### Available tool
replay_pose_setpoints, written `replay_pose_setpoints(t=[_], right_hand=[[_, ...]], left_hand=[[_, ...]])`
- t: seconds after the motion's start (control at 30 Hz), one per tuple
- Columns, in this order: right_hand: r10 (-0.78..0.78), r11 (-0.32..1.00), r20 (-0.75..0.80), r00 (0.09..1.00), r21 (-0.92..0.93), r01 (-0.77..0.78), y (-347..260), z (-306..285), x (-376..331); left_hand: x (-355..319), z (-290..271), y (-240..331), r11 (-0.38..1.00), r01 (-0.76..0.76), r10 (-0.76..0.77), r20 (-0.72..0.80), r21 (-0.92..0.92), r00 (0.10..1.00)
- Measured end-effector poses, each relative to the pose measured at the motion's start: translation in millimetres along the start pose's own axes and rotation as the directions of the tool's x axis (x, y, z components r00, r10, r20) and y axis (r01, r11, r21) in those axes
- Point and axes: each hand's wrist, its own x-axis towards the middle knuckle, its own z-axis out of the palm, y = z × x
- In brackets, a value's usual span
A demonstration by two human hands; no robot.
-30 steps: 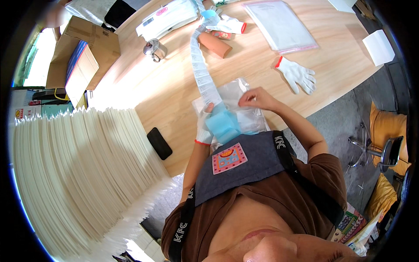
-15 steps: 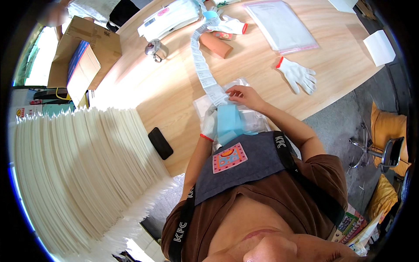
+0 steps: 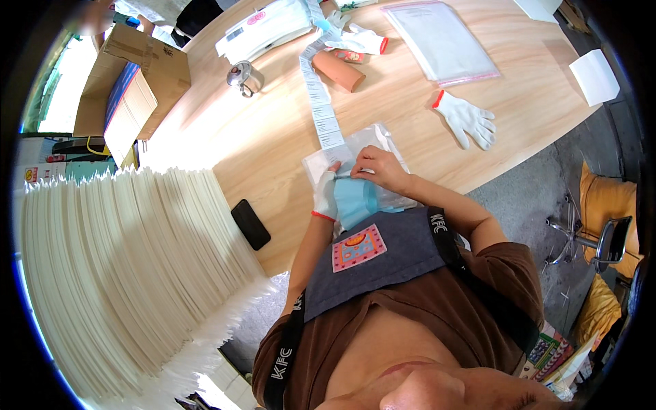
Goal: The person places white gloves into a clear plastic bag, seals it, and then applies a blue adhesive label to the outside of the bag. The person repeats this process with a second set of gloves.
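Curling its fingers inward, the bare right hand (image 3: 383,169) holds thumb and forefinger close together at the upper edge of the glossy light-blue backing paper (image 3: 354,202); whether anything is caught between the tips is too small to tell. Opposite, the left hand (image 3: 324,193) is partly closed on the side of the label strip (image 3: 326,128), its bare thumb tip showing above a white glove with a red cuff (image 3: 323,216). The right forearm slants in from a bent elbow, while the left one rises fairly straight. The white, printed paper strip runs down the wood-grain bench (image 3: 273,130) to the hands, and the blue paper hangs in loose folds near the apron (image 3: 403,236). Beneath lies a wrinkled, clear plastic bag (image 3: 386,140).
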Motion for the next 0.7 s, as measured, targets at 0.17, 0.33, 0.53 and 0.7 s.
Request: replay_pose_setpoints(t=[0.17, 0.33, 0.53, 0.7], right_hand=[[0.567, 0.549, 0.266, 0.779, 0.583, -0.599, 35.4, -18.8, 8.2], [0.688, 0.660, 0.173, 0.705, 0.256, -0.706, 91.5, -31.3, 10.2], [0.645, 0.757, 0.033, 0.764, 0.107, -0.644, 95.7, -24.2, 14.6], [0.583, 0.800, -0.079, 0.809, -0.121, -0.588, 89.2, -17.3, 15.0]], left_hand=[[1.3, -3.7, -3.1, 0.999, -0.015, 0.015, 0.016, -0.030, 1.000], [-11.9, 16.4, 2.9, 0.996, 0.038, -0.033, 0.056, -0.082, 0.998], [-14.4, 17.7, 6.2, 0.998, 0.052, -0.051, 0.040, -0.021, 0.998], [-14.7, 17.1, 4.5, 0.999, 0.023, -0.021, 0.054, -0.031, 0.998]])
